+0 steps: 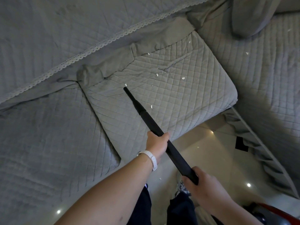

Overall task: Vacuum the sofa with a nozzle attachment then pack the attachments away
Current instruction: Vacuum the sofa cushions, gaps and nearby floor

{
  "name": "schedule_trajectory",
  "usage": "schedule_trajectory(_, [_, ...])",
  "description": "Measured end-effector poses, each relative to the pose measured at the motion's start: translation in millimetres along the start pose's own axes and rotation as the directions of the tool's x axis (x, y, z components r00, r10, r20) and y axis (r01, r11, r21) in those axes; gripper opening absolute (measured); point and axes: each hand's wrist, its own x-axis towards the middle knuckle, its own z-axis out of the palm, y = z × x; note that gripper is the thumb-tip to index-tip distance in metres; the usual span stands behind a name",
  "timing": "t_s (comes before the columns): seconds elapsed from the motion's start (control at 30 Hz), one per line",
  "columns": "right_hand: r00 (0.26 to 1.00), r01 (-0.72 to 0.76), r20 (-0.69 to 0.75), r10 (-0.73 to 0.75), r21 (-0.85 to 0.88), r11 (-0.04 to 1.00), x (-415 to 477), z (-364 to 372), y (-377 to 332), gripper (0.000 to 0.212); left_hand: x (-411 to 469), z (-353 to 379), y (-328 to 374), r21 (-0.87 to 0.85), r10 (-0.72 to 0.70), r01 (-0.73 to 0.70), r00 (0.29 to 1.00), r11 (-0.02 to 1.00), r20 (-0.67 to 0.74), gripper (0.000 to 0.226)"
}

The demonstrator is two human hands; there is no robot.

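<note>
Grey quilted sofa (48, 143) fills the view, its cover soft and creased. Black nozzle (131, 98) is angled down from a rigid tube (175, 153). The tip is set near the back-left corner of the middle seat cushion (194, 98); contact cannot be told. Both are judged stiff, light, smooth plastic, best held on the thick tube, not the thin taper. The tube is clamped mid-length by the left hand (156, 143), fingers wrapped round, and at its rear end by the right hand (201, 185), fingers curled on it. White paper scraps (183, 78) are scattered across the cushion. Lace trim (100, 44) and glossy floor tiles (203, 143) are noted.
</note>
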Motion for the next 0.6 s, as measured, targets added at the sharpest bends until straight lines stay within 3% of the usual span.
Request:
schedule_trajectory(0.23, [0.999,-0.042,-0.017,0.043,0.079,0.996,14,17,0,0.022,16,2,0,0.033,0.046,-0.046,0.999,0.998,0.001,0.040])
schedule_trajectory(0.43, [0.999,-0.052,0.009,0.051,0.062,0.997,20,19,6,0.028,22,2,-14,0.059,0.005,-0.004,1.000,0.998,-0.016,0.045])
schedule_trajectory(0.6, [0.998,-0.052,0.025,0.051,0.070,0.996,28,27,9,0.044,26,1,-17,0.045,0.023,-0.022,0.999,0.999,-0.024,0.042])
